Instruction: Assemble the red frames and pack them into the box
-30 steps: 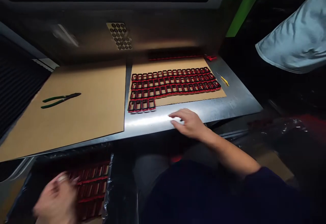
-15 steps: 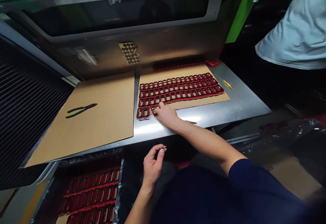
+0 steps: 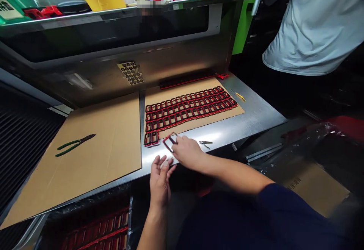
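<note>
My right hand (image 3: 188, 152) grips a black-and-red rectangular plastic frame (image 3: 167, 144), raised off the steel bench and tilted. Just below and left of it is my left hand (image 3: 160, 180), fingers apart and slightly curled near the frame. I cannot make out anything in that hand. Rows of similar plastic frames (image 3: 187, 110) lie on a cardboard sheet (image 3: 233, 111), with a short row of two frames (image 3: 151, 138) at the near left corner. A small pair of metal nippers (image 3: 206, 142) lies on the bench right of my right hand.
Green-handled pliers (image 3: 75, 145) rest on a left cardboard sheet (image 3: 113, 128). A yellow-handled knife (image 3: 239, 96) lies at the right of the steel bench (image 3: 261, 115). Below left, a lined box (image 3: 129, 219) holds more frames. Another person's grey shirt (image 3: 315, 26) is at right.
My right hand has lifted a frame from beside the short row and brought it nearer me. My left hand's fingers have spread and moved closer to it. The view has shifted.
</note>
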### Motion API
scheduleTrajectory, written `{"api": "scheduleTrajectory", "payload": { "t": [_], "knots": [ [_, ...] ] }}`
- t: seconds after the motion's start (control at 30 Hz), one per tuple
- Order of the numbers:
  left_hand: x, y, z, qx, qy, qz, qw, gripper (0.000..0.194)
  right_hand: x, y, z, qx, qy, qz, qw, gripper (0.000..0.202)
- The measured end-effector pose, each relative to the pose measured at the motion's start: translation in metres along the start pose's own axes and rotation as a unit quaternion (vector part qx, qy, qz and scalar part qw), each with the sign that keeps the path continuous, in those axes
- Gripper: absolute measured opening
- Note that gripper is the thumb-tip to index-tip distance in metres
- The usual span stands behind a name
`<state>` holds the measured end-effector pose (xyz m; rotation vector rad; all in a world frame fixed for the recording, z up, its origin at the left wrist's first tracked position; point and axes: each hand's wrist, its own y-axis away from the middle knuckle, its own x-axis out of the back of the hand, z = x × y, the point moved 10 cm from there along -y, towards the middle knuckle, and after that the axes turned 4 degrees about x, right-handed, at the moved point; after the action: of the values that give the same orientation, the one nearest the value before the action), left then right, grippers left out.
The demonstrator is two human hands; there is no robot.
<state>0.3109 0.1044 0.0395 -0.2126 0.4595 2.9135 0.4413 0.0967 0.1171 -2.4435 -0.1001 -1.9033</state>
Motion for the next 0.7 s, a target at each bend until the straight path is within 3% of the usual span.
{"api": "scheduleTrajectory", "payload": {
  "t": [0.1, 0.17, 0.3, 0.43, 0.57, 0.63, 0.7],
  "knots": [
    [-0.036, 0.015, -0.025, 0.125, 0.071, -0.091, 0.985, 0.058, -0.011, 0.054, -0.028, 0.087, 0.016, -0.019, 0.996, 0.021],
    [-0.052, 0.029, -0.038, 0.180, 0.104, -0.114, 0.972, 0.049, -0.016, 0.083, -0.038, 0.112, 0.046, -0.007, 0.993, 0.021],
    [-0.066, 0.046, -0.058, 0.230, 0.127, -0.115, 0.958, 0.039, -0.019, 0.120, -0.039, 0.098, 0.057, 0.031, 0.993, 0.031],
    [-0.068, 0.049, -0.066, 0.237, 0.104, -0.125, 0.958, 0.039, -0.017, 0.142, -0.029, 0.067, 0.024, 0.060, 0.996, 0.034],
    [-0.063, 0.055, -0.067, 0.259, 0.095, -0.127, 0.953, 0.044, -0.009, 0.159, 0.001, 0.035, -0.148, 0.158, 0.976, 0.030],
    [-0.068, 0.068, -0.070, 0.298, 0.101, -0.167, 0.935, 0.051, -0.014, 0.161, 0.023, 0.003, -0.287, 0.182, 0.940, 0.054],
    [-0.075, 0.084, -0.072, 0.336, 0.115, -0.221, 0.908, 0.056, -0.032, 0.158, 0.032, -0.011, -0.407, 0.139, 0.903, 0.086]
  ]
}}
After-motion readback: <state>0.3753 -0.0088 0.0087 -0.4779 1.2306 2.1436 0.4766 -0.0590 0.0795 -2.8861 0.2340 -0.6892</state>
